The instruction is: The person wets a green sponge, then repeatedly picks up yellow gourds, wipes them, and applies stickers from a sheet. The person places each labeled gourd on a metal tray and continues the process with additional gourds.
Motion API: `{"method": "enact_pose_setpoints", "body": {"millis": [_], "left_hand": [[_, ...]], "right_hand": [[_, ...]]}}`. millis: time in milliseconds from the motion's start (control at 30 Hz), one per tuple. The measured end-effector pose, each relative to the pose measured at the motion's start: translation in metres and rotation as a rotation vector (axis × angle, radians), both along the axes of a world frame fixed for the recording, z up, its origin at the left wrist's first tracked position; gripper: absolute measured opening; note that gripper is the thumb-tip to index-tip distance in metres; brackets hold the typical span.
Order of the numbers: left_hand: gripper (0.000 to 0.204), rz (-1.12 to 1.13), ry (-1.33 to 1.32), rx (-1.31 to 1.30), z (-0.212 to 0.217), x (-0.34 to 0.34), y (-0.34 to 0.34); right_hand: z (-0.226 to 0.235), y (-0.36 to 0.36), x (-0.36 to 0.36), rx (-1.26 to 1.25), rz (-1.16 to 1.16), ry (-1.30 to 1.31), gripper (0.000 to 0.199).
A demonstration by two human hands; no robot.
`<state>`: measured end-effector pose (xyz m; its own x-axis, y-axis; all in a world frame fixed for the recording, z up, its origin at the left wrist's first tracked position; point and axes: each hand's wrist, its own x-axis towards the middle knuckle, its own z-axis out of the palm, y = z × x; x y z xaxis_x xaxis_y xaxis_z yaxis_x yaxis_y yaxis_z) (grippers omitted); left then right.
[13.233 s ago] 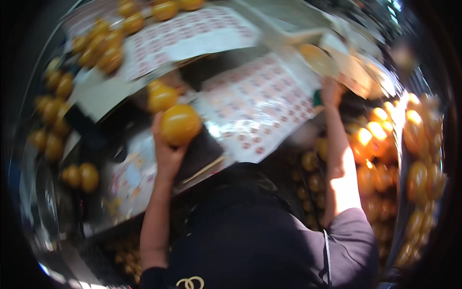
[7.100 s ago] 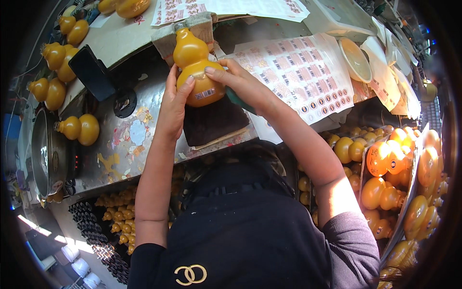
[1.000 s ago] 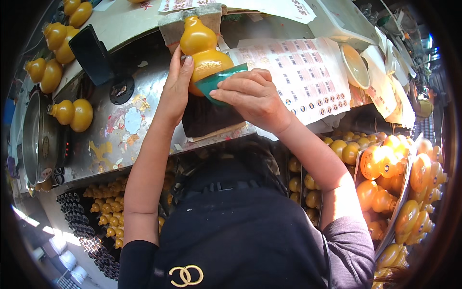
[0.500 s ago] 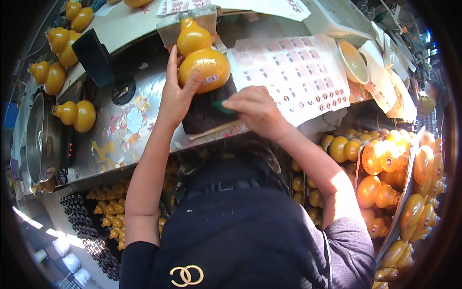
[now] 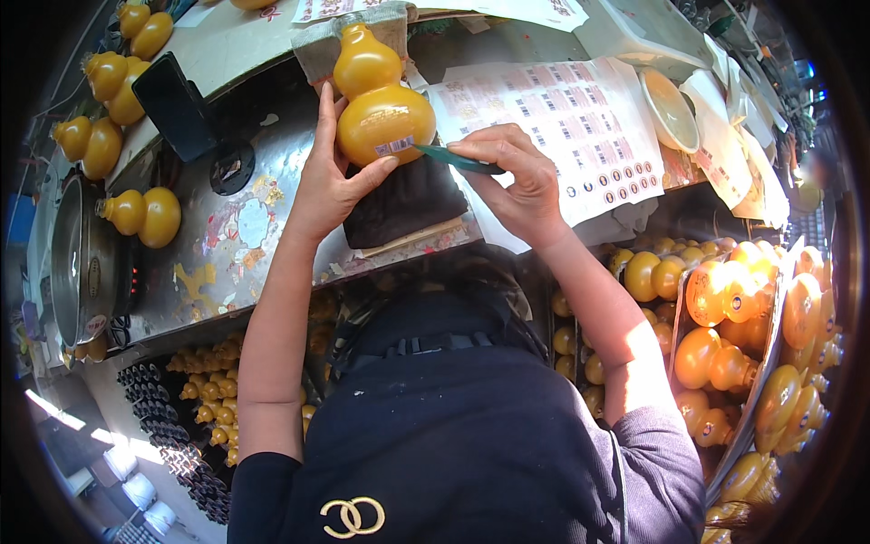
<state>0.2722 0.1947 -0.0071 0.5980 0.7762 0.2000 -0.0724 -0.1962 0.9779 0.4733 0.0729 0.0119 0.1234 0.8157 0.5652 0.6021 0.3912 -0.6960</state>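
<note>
A glossy yellow gourd-shaped bottle (image 5: 385, 122) lies on its side, neck pointing away from me. Along its left edge my left hand (image 5: 331, 190) grips it, thumb at the base and fingers up the side. A small printed label (image 5: 395, 145) sits on the bottle's lower bulge. In my right hand (image 5: 518, 177) is a slim green pointed tool (image 5: 455, 159), possibly tweezers; its tip meets the label's right end. Under the bottle's base is a dark padded block (image 5: 399, 208), and its neck rests on a grey cloth (image 5: 314, 50).
A sticker sheet (image 5: 553, 118) lies to the right, with an oval bowl (image 5: 671, 111) beyond. At left stand a dark phone (image 5: 177, 107), another gourd bottle (image 5: 143, 216) and a round metal pan (image 5: 72, 263). Crates of gourd bottles (image 5: 716, 354) sit below right.
My right hand has risen, bringing the green tool's tip up against the label. My left thumb has slid down off the label toward the bottle's base.
</note>
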Motion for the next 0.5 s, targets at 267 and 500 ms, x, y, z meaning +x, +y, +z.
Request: {"method": "enact_pose_setpoints", "body": {"millis": [267, 500], "left_hand": [[0.111, -0.042, -0.006, -0.023, -0.003, -0.001, 0.001], [0.108, -0.009, 0.007, -0.056, -0.005, 0.000, -0.003]], "right_hand": [[0.004, 0.017, -0.017, 0.272, 0.080, -0.441, 0.031], [0.020, 0.026, -0.009, 0.012, 0.226, -0.118, 0.025]]}}
